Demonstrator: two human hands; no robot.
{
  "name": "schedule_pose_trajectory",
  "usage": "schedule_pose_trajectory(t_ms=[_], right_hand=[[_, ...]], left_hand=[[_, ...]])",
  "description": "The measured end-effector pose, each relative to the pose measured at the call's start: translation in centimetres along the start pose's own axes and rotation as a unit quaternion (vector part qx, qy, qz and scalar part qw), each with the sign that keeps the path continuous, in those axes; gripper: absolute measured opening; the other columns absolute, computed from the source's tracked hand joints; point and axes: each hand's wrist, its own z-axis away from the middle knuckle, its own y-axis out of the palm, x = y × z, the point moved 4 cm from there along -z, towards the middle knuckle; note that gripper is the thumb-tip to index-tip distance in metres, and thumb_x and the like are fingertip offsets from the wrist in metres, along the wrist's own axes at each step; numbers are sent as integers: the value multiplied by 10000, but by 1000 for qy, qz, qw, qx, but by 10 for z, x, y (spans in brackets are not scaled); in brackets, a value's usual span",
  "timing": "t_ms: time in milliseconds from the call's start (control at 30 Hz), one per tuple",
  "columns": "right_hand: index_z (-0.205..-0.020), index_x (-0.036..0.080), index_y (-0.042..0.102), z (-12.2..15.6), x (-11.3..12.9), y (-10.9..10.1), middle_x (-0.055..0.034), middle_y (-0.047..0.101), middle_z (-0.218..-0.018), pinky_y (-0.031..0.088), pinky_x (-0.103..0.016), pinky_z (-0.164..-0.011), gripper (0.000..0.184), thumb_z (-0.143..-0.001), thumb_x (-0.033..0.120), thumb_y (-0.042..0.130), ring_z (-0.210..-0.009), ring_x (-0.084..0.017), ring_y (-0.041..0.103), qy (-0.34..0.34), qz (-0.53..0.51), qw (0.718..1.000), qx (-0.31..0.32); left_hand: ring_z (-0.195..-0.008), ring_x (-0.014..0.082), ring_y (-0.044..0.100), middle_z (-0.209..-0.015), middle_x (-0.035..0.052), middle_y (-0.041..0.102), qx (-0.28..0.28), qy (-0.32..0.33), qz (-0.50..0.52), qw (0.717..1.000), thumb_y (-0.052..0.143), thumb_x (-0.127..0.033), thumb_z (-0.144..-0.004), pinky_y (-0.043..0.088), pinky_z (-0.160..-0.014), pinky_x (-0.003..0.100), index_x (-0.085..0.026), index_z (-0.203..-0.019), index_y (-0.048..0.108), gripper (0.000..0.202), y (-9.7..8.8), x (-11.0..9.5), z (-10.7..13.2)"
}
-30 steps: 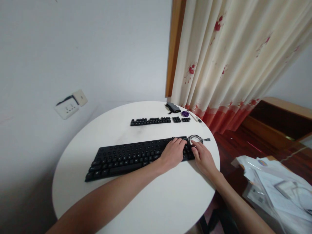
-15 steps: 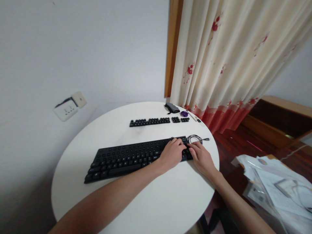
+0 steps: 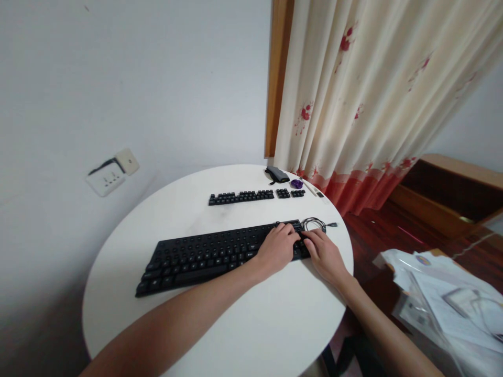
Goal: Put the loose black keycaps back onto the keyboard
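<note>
A black keyboard (image 3: 204, 256) lies on a round white table (image 3: 251, 324). Its back rows look stripped of keycaps, while the front rows carry them. My left hand (image 3: 278, 243) rests over its right end, fingers bent down onto the number pad. From the right, my right hand (image 3: 323, 250) meets it there, thumb and forefinger drawn together close to the left fingertips. What the fingertips hold, if anything, is too small to make out. Behind the keyboard, loose black keycaps (image 3: 241, 197) stand in rows, with two smaller groups of keycaps (image 3: 290, 193) to their right.
A coiled cable (image 3: 314, 224) with a plug lies beyond the keyboard's right end. Toward the table's back edge are a dark grey pouch (image 3: 277, 174), a purple item (image 3: 297, 184) and a slim white tool (image 3: 310, 187). Papers and plastic bags (image 3: 444, 298) lie at the right.
</note>
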Motion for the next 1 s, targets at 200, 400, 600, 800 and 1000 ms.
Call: schedule_pose_trajectory(t_ms=[200,400,600,800,1000], right_hand=[[-1169,224,610,0,1,-2,-79,611,-1074,490,-356,-872,328,-993,355,365,-975,-223,601,7,-18,1000,-4],[-1168,213,619,0,2,-2,-84,611,-1062,490,-355,-865,339,-996,352,363,-968,-226,597,11,-10,1000,8],[-1161,217,639,0,0,0,-86,618,-1042,491,-354,-856,348,-994,354,366,-949,-227,599,6,-4,1000,4],[-1162,219,620,0,0,-2,-80,623,-1061,488,-342,-859,329,-992,350,371,-954,-221,604,12,-12,1000,-2],[-1142,216,621,0,-2,0,-77,631,-1043,491,-339,-843,316,-986,345,378,-934,-219,609,15,-10,1000,-9]], left_hand=[[-1035,218,491,-1057,73,577,0,0,-4,1000,431,-55,-894,419,-954,378,-184,-1078,629,299,-1,-1,0],[-1018,217,493,-1035,69,579,-8,4,-2,1000,436,-59,-894,418,-953,370,-183,-1054,637,285,-1,0,1],[-1009,214,494,-1028,63,580,-9,4,3,1000,451,-64,-889,425,-944,365,-191,-1039,662,288,0,1,0],[-1018,218,491,-1038,69,576,-13,5,-5,1000,451,-71,-891,427,-943,366,-182,-1062,655,288,0,0,1],[-1019,220,492,-1026,67,576,-15,8,-4,1000,447,-83,-898,430,-941,365,-186,-1043,654,273,1,1,1]])
